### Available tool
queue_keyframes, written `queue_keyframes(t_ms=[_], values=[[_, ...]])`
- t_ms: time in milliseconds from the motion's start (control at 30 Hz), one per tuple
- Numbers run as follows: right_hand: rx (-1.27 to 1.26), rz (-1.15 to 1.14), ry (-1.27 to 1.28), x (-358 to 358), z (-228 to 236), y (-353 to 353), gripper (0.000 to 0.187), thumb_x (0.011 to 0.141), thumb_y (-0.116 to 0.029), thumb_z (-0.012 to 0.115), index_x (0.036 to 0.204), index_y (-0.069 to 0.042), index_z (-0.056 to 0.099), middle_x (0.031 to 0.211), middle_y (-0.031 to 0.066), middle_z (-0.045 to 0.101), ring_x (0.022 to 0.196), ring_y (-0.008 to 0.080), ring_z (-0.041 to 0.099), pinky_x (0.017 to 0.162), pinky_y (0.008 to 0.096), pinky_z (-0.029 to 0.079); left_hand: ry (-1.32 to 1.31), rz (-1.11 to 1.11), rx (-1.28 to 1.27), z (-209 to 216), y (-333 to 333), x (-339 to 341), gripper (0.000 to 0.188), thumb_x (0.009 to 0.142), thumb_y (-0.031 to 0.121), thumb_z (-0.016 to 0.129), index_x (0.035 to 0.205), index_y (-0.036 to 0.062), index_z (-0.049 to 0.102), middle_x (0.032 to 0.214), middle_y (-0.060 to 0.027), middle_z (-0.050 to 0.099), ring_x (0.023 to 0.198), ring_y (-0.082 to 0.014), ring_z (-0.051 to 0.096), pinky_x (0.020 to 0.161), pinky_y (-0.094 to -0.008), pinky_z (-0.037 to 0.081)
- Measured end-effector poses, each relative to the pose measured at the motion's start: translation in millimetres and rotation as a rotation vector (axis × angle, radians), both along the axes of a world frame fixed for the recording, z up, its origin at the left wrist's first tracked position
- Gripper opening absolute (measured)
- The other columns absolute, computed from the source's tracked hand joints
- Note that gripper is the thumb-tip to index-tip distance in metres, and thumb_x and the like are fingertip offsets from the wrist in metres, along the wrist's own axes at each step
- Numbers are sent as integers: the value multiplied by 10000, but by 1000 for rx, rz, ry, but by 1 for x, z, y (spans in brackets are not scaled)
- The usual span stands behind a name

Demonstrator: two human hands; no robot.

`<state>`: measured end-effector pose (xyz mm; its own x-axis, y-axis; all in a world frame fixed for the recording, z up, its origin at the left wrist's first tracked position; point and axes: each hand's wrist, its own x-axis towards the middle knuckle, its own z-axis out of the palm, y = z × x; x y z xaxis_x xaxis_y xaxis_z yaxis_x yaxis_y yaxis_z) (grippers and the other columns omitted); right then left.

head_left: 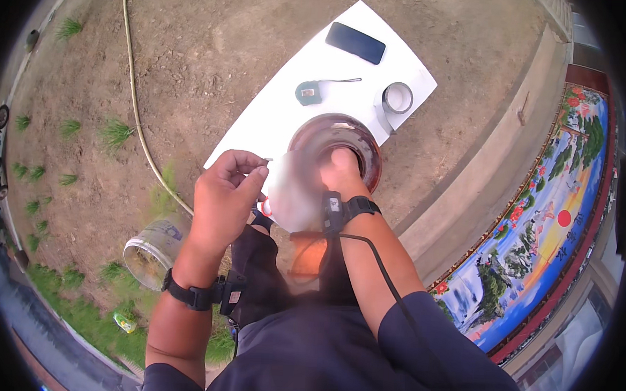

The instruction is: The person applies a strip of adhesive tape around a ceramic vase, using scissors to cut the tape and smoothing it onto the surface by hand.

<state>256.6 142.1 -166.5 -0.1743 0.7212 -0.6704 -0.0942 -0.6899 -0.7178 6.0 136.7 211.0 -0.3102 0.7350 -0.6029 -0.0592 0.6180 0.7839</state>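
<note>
The brown pot point(375, 153) covers some of the white table's point(274, 117) right edge and hides the right hand's point(338, 172) fingertips. A pale blur point(295, 198) hides the near end. The left hand point(222, 191) pinches a tiny thing point(269, 160), too small to tell.

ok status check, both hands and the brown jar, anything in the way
Left hand: pinching small item, identity unclear. Right hand: at brown jar's mouth, grip hidden. Pale blur obscures the view between hands.

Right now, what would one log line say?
Left hand: pinched | right hand: at mouth of brown pot | white board: tape measure, tape roll, phone
</note>
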Motion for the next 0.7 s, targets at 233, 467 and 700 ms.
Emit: queue_keyframes(t_ms=[233,467,700], values=[[111,110,-59,-5,-32,-17,387,1089,-204,378,1373,0,544,1421,137,573,1290,309,542,1092,432,459,-39,28,-34,-10,-6,3,153,965,59,682,1080,-39,664,948,-44,702,715,-44,610,627,-223,514],[78,127,-83,-2,-19,-15,383,1081,-212,412,1374,-2,542,1414,136,574,1292,302,540,1092,429,458,-56,12,-100,-19,-7,15,136,971,71,688,1080,-3,654,900,-32,696,689,-76,655,595,-210,520],[54,138,-80,-10,-10,-17,383,1073,-219,447,1375,-3,540,1408,136,574,1294,295,538,1092,426,457,-19,-11,-145,-28,-16,15,122,975,69,685,1077,6,661,914,-25,696,697,-69,654,609,-205,523]])
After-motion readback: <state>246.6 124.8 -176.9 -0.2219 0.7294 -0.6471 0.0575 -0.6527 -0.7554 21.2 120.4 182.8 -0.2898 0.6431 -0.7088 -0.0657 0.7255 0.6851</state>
